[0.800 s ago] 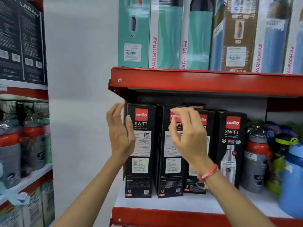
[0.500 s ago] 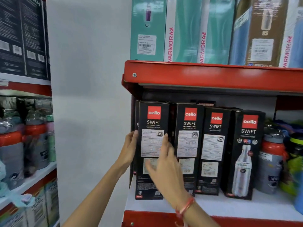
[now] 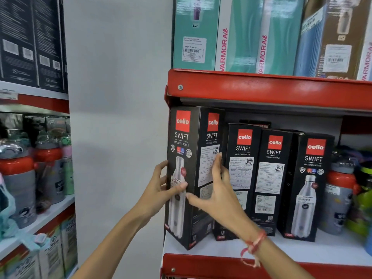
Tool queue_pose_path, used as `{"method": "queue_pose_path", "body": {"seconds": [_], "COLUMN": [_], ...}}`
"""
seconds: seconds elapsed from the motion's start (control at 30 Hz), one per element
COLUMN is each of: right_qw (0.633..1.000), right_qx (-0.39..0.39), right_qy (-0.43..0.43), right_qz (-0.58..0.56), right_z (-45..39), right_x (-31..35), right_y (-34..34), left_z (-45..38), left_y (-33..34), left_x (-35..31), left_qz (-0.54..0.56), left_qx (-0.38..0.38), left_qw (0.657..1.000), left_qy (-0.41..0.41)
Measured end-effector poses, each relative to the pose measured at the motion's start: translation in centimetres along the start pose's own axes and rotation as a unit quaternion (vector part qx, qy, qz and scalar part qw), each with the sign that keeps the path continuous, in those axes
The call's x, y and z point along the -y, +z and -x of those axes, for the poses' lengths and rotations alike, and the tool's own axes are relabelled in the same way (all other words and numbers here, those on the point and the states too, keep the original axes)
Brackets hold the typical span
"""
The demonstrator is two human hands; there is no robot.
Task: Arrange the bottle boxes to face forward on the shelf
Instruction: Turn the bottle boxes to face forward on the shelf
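Observation:
Several black Cello Swift bottle boxes stand in a row on the white shelf (image 3: 302,250) with the red front lip. The leftmost box (image 3: 191,158) is turned at an angle, so both its bottle-picture face and its label side show, one corner pointing at me. My left hand (image 3: 163,190) grips its left edge, thumb on the picture face. My right hand (image 3: 217,190) presses on its label side. Beside it, two boxes (image 3: 243,168) (image 3: 271,178) show their label sides. The fourth box (image 3: 311,184) shows its bottle picture.
Loose red-and-grey bottles (image 3: 338,198) stand right of the boxes. The red shelf above (image 3: 261,91) carries teal and brown Varmora boxes (image 3: 241,33) close over the black boxes. A second rack at the left holds more bottles (image 3: 18,178) and dark boxes (image 3: 30,41).
Both hands dropped from the box tops to the leftmost box and took hold of it. It has turned from label side forward to an angle, showing its bottle-picture face.

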State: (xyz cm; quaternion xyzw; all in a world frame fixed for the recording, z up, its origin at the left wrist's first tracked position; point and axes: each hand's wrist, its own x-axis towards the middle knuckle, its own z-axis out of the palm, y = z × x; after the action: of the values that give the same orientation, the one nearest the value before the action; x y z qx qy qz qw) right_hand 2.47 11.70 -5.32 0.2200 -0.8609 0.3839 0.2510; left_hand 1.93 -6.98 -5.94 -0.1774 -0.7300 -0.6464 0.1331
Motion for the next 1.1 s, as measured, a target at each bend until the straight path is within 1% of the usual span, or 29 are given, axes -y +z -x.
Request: {"method": "queue_pose_path", "body": {"seconds": [0.07,0.17,0.23,0.3,0.37,0.53,0.63,0.7,0.8,0.87,0.93,0.97,1.0,1.03,1.1], "right_qw": [0.999,0.992,0.991,0.994,0.996,0.999,0.996,0.994,0.986,0.975,0.959,0.950,0.942,0.935,0.926], "right_qx": [0.039,0.103,0.112,0.085,0.050,-0.034,-0.066,-0.079,-0.098,-0.159,-0.240,-0.277,-0.307,-0.326,-0.326], "right_qy": [-0.009,-0.013,-0.008,0.000,0.008,0.027,0.036,0.028,0.013,-0.024,-0.064,-0.060,-0.032,0.017,0.129], "right_qz": [-0.033,-0.076,-0.075,-0.074,-0.078,-0.015,0.041,0.064,0.136,0.152,0.135,0.132,0.133,0.136,0.139], "right_z": [-0.9,-2.1,-2.7,-3.1,-3.2,-3.1,-2.4,-2.2,-2.0,-1.5,-0.9,-0.8,-0.8,-0.9,-1.1], "right_x": [-0.4,-0.5,-0.4,-0.5,-0.7,-1.3,-1.4,-1.5,-1.6,-1.7,-1.9,-2.2,-2.6,-3.0,-3.6], "right_y": [-1.1,-2.4,-2.4,-1.9,-1.0,1.0,2.1,2.3,1.7,1.0,0.3,0.0,-0.2,-0.5,-0.8], "left_z": [0.5,1.0,0.9,0.5,0.0,-1.0,-1.1,-1.1,-1.1,-0.9,-0.7,-0.7,-0.6,-0.5,-0.3], "left_y": [-0.3,0.0,0.9,1.9,2.8,4.4,4.7,4.7,4.6,4.6,4.6,4.6,4.7,4.7,4.9], "left_x": [0.0,0.2,0.5,0.9,1.4,3.2,4.2,4.5,4.3,4.2,4.1,4.0,3.9,3.8,3.5], "left_qz": [-0.010,-0.030,-0.061,-0.092,-0.101,-0.139,-0.142,-0.150,-0.167,-0.173,-0.183,-0.196,-0.215,-0.239,-0.279], "left_qx": [-0.010,-0.061,-0.104,-0.138,-0.151,-0.191,-0.193,-0.190,-0.174,-0.175,-0.191,-0.202,-0.215,-0.229,-0.254], "left_qw": [0.999,0.993,0.986,0.978,0.975,0.968,0.968,0.968,0.969,0.968,0.964,0.959,0.952,0.943,0.925], "left_qy": [0.037,0.095,0.116,0.127,0.126,0.086,0.069,0.062,0.052,0.043,0.025,0.018,0.016,0.020,0.038]}}
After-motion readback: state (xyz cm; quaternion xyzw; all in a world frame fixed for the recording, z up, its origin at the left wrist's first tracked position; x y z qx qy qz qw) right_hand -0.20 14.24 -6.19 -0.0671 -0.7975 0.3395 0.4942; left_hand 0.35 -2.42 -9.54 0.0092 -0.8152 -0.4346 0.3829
